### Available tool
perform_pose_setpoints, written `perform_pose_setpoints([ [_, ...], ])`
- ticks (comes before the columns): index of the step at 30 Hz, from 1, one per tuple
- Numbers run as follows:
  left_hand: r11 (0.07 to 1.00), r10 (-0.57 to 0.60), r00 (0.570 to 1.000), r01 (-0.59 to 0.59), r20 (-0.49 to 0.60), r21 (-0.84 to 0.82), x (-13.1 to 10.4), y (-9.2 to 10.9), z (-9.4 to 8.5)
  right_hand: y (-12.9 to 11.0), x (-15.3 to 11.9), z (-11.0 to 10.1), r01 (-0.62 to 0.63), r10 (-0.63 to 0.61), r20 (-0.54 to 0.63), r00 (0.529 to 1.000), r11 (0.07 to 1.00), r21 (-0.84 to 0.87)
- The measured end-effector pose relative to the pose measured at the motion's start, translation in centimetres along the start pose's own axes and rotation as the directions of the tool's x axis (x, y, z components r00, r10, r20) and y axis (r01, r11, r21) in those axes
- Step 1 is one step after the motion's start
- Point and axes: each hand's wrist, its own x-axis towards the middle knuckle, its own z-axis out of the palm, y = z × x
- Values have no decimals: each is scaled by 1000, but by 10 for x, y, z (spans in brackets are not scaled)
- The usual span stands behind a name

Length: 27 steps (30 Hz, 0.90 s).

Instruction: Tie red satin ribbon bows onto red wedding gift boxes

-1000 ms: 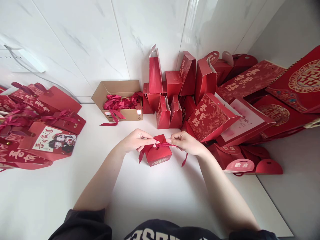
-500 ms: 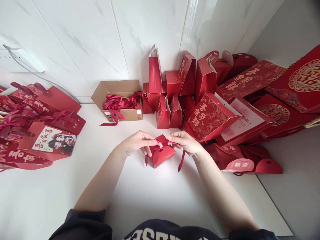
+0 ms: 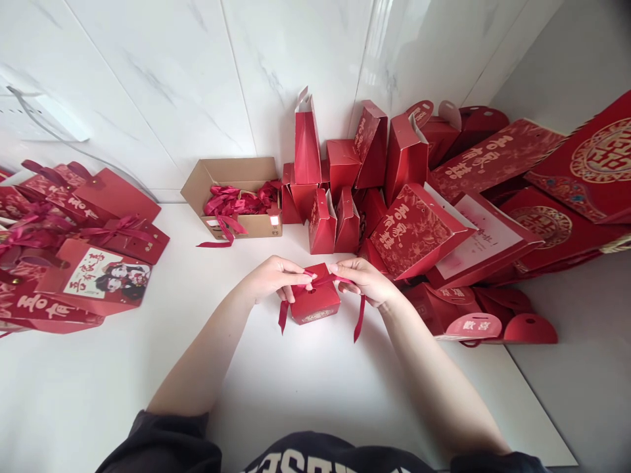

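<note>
A small red gift box [image 3: 316, 309] sits on the white tabletop in front of me, its lid folded down. A dark red ribbon [image 3: 359, 318] crosses over its top, with one tail hanging on each side. On the left of the box, my left hand [image 3: 279, 278] is closed, pinching the ribbon between thumb and fingers. Opposite it, my right hand [image 3: 363, 278] pinches the other end of the ribbon, just right of the box. Between the two hands the ribbon runs across the lid.
Behind the gift box, a cardboard box [image 3: 246, 228] holds a heap of red ribbons [image 3: 241, 199]. Several red boxes [image 3: 307, 141] stand along the wall. Red gift bags [image 3: 421, 230] crowd the right; ribboned red boxes [image 3: 93, 279] pile up at left.
The box's front flap, raised before, now lies flat under the ribbon, and the printed front side shows. Both hands stay on the ribbon; the left has shifted slightly.
</note>
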Motion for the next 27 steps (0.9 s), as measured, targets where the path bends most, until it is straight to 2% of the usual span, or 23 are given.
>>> perform_pose_setpoints([
  [5,1000,-21,998,22,55,-4,-1,0,-3,-5,-4,2,80,-77,70,995,996,-45],
  [9,994,54,996,-61,73,96,-5,4,-3,-8,-7,6,177,-159,143,977,977,-119],
  [14,974,143,987,-153,75,168,-10,9,0,-8,-10,11,216,-173,194,966,949,-229],
  [22,967,175,978,-192,111,164,-8,8,3,-6,-12,17,355,-276,227,934,787,-504],
  [27,964,190,975,-207,111,169,-5,3,5,-4,-12,22,392,-325,226,918,667,-634],
])
